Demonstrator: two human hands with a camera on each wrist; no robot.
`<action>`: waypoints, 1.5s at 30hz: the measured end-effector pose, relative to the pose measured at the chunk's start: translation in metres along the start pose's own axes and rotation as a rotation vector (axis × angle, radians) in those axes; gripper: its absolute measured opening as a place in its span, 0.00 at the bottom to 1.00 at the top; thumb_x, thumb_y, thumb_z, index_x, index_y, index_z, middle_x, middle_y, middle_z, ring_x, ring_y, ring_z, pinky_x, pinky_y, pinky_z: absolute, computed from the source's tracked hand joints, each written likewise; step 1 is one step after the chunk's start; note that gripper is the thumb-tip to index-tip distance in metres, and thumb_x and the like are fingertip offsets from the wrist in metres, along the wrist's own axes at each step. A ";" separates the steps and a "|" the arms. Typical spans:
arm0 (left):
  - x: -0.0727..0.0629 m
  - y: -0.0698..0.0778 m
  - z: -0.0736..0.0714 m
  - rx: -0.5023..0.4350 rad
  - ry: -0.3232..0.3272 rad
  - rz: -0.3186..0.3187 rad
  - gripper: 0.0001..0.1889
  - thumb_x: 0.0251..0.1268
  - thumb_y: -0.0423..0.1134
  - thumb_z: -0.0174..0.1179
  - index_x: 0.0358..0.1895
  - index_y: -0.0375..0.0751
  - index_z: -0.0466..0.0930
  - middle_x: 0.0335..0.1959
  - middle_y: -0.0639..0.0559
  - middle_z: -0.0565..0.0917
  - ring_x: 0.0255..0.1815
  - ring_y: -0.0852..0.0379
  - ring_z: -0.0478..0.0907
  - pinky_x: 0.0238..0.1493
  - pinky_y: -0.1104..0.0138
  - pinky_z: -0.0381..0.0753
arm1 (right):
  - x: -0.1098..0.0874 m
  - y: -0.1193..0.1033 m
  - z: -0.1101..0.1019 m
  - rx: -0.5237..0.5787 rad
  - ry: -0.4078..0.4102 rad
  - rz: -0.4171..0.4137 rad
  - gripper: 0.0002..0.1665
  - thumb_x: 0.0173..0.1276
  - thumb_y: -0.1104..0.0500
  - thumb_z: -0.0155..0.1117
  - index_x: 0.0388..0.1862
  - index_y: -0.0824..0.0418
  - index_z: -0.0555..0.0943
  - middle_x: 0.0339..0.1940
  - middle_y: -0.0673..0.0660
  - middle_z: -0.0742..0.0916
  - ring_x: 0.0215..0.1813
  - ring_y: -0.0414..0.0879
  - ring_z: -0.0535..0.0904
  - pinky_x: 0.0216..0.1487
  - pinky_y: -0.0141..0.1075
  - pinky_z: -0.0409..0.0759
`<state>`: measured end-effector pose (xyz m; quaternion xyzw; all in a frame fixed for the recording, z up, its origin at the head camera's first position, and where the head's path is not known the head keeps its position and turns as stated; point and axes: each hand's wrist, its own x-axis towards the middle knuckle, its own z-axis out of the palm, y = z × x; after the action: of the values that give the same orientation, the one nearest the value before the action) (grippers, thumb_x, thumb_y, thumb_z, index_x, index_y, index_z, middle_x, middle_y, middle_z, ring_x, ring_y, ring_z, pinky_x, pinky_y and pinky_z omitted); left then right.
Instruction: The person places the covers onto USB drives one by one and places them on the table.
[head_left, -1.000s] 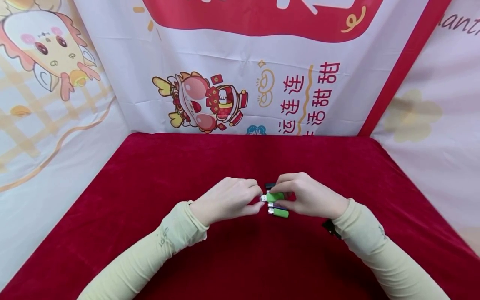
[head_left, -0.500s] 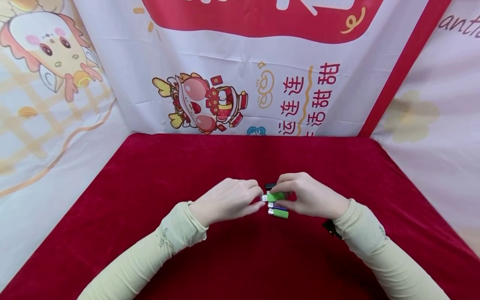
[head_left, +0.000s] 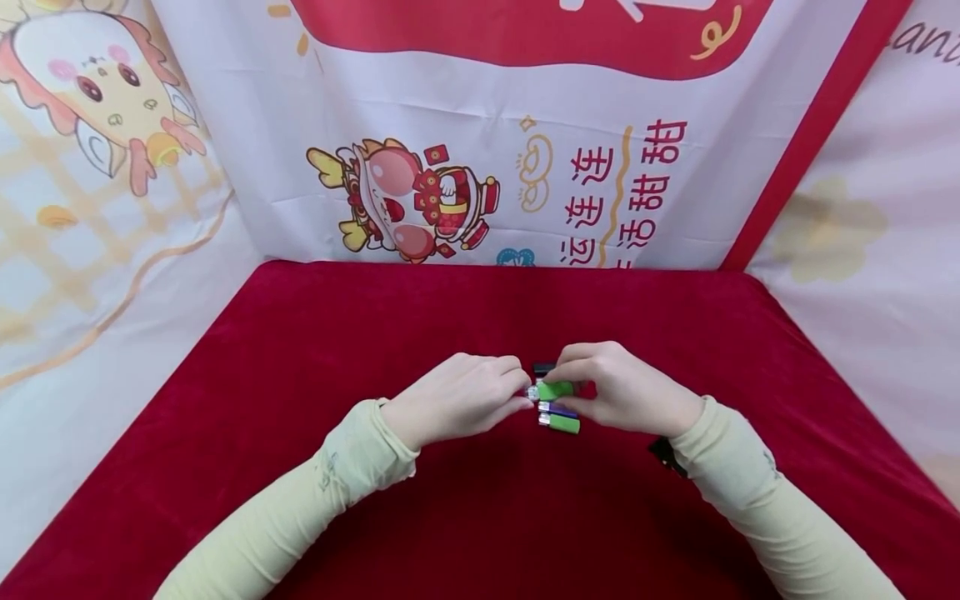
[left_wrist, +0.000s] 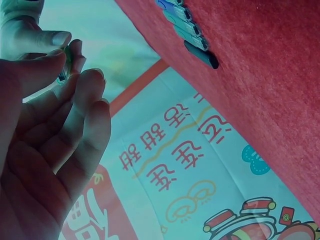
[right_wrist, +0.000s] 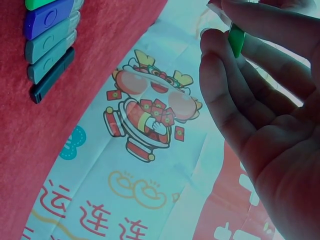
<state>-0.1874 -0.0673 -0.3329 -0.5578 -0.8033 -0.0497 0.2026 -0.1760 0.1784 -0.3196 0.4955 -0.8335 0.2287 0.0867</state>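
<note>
My right hand (head_left: pixel 618 390) pinches the green body of a USB flash drive (head_left: pixel 556 390) between thumb and fingers, above the red cloth. At the drive's silver plug end, my left hand (head_left: pixel 465 396) pinches with thumb and forefinger; its fingertips partly hide that end. The right wrist view shows the green drive (right_wrist: pixel 236 41) edge-on between the fingers. Beneath the right hand lies a row of similar drives: a blue one (right_wrist: pixel 47 21), two teal ones, a black one (right_wrist: pixel 52 75) and another green one (head_left: pixel 562 424).
A red velvet cloth (head_left: pixel 375 317) covers the table. Printed fabric walls (head_left: pixel 450 92) stand at the back and both sides. Some small black object (head_left: pixel 666 454) lies partly under the right sleeve.
My left fingertips have come slightly closer to the green body, and less of the silver plug shows. Both hands keep their grip; the head view has shifted a little.
</note>
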 end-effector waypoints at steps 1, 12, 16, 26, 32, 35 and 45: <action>0.000 0.000 0.000 0.005 -0.001 0.001 0.10 0.66 0.46 0.65 0.39 0.43 0.83 0.32 0.54 0.78 0.26 0.63 0.75 0.29 0.74 0.77 | 0.000 0.000 0.000 -0.002 0.002 -0.002 0.17 0.52 0.64 0.80 0.42 0.62 0.87 0.36 0.49 0.84 0.35 0.38 0.78 0.35 0.33 0.81; 0.002 0.004 -0.003 0.052 -0.026 0.020 0.11 0.67 0.46 0.64 0.40 0.42 0.81 0.32 0.53 0.77 0.25 0.63 0.74 0.28 0.74 0.76 | -0.002 -0.003 -0.001 -0.009 0.012 -0.017 0.17 0.51 0.64 0.80 0.41 0.63 0.87 0.35 0.49 0.83 0.35 0.38 0.79 0.37 0.31 0.81; 0.002 0.006 -0.003 0.077 -0.033 0.030 0.11 0.69 0.46 0.63 0.40 0.42 0.81 0.32 0.54 0.77 0.25 0.63 0.73 0.27 0.74 0.76 | -0.002 -0.004 -0.001 -0.002 0.013 -0.024 0.17 0.52 0.65 0.80 0.42 0.63 0.88 0.35 0.50 0.83 0.35 0.39 0.79 0.37 0.31 0.81; 0.003 0.009 -0.003 0.127 -0.016 0.037 0.08 0.69 0.44 0.63 0.37 0.42 0.80 0.32 0.53 0.77 0.24 0.63 0.73 0.25 0.74 0.75 | -0.002 -0.005 0.001 -0.029 0.058 -0.070 0.18 0.50 0.70 0.79 0.42 0.66 0.88 0.33 0.52 0.82 0.33 0.38 0.78 0.34 0.28 0.80; 0.002 0.009 -0.003 0.140 -0.006 0.039 0.08 0.69 0.42 0.62 0.38 0.40 0.79 0.32 0.52 0.78 0.24 0.61 0.73 0.25 0.73 0.76 | -0.001 -0.006 0.004 -0.081 0.071 -0.082 0.21 0.48 0.70 0.80 0.44 0.68 0.87 0.34 0.53 0.82 0.36 0.40 0.80 0.39 0.27 0.80; 0.001 0.008 -0.003 0.141 0.007 0.041 0.08 0.69 0.41 0.63 0.37 0.39 0.78 0.32 0.51 0.77 0.24 0.61 0.73 0.25 0.73 0.76 | -0.001 -0.008 0.005 -0.102 0.082 -0.084 0.21 0.47 0.70 0.80 0.44 0.69 0.87 0.34 0.53 0.81 0.35 0.40 0.80 0.38 0.26 0.80; 0.001 0.006 -0.002 0.099 -0.020 0.011 0.08 0.69 0.41 0.63 0.39 0.40 0.80 0.33 0.52 0.78 0.26 0.61 0.75 0.26 0.73 0.77 | 0.000 -0.007 0.004 -0.083 0.055 -0.045 0.20 0.49 0.68 0.81 0.43 0.67 0.88 0.34 0.53 0.83 0.35 0.40 0.80 0.39 0.28 0.81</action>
<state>-0.1813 -0.0648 -0.3315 -0.5522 -0.8036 -0.0030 0.2221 -0.1697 0.1738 -0.3208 0.5034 -0.8283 0.2057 0.1352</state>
